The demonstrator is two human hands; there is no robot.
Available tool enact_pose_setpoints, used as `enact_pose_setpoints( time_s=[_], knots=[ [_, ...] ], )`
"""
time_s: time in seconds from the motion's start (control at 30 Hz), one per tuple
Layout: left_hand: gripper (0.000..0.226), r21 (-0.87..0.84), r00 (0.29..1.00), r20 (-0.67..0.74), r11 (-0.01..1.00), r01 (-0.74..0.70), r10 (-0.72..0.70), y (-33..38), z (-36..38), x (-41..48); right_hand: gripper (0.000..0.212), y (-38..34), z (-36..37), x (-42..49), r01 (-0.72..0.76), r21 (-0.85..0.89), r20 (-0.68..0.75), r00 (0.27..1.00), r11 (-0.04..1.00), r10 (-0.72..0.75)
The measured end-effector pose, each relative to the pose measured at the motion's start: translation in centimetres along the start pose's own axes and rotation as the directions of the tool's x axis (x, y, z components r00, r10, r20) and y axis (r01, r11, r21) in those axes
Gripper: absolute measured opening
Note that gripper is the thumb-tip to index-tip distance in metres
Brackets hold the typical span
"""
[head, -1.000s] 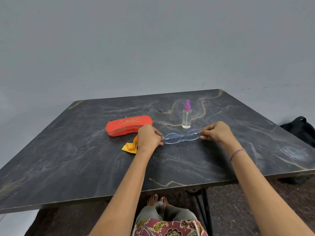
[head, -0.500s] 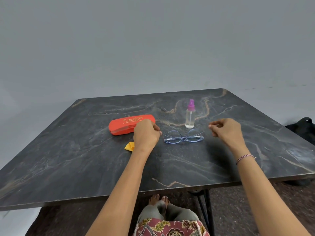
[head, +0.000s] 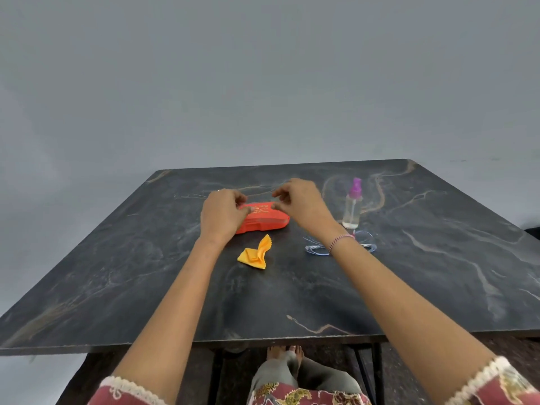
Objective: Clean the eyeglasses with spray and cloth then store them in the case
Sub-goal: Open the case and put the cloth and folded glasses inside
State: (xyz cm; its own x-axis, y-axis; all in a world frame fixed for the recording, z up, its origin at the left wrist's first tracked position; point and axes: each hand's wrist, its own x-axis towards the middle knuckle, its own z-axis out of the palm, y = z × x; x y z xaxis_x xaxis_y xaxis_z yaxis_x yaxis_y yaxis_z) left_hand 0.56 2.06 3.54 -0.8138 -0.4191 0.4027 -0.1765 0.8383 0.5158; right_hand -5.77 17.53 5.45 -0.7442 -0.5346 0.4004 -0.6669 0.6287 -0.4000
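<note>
The closed red glasses case (head: 264, 220) lies on the dark marble table (head: 292, 302). My left hand (head: 222, 214) covers the case's left end, fingers curled over it and thumb on the lid. My right hand (head: 301, 204) hovers at the case's right end with its fingers bent and slightly apart, holding nothing. The clear-framed eyeglasses (head: 317, 249) lie folded on the table, partly hidden under my right wrist. A crumpled yellow cloth (head: 255, 254) sits just in front of the case. The spray bottle (head: 352, 206) with a purple cap stands upright behind the glasses.
The table's front edge (head: 263, 340) is close to my body, and my knees and feet show below it. A grey wall stands behind the table. A dark object lies on the floor at the far right edge.
Both hands let go of the eyeglasses, which now lie on the table, and moved left and forward to the red case. The view has shifted too.
</note>
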Motion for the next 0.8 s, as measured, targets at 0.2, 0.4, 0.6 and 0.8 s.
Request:
enact_pose_setpoints(
  time_s=[0.2,0.4,0.6,0.8],
  knots=[
    [0.056,0.125,0.981,0.193,0.992,-0.027,0.003,-2.2,0.1,1.2,0.051,-0.5,2.7,3.0,0.142,-0.299,0.283,0.958,0.944,-0.054],
    [0.077,0.099,0.951,0.305,0.995,0.017,-0.047,-4.1,0.1,1.4,0.066,0.0,3.0,3.7,0.153,-0.261,0.401,0.915,0.953,-0.038],
    [0.08,-0.015,0.967,0.254,0.999,0.037,-0.032,-4.9,0.0,0.5,0.064,0.6,2.7,3.5,0.176,-0.181,0.372,0.923,0.967,-0.099],
    [0.105,-0.136,0.986,0.163,0.989,0.054,-0.031,-5.4,-0.5,-0.9,0.037,0.5,1.8,4.1,0.033,0.053,0.232,0.972,0.998,-0.044]
  ],
)
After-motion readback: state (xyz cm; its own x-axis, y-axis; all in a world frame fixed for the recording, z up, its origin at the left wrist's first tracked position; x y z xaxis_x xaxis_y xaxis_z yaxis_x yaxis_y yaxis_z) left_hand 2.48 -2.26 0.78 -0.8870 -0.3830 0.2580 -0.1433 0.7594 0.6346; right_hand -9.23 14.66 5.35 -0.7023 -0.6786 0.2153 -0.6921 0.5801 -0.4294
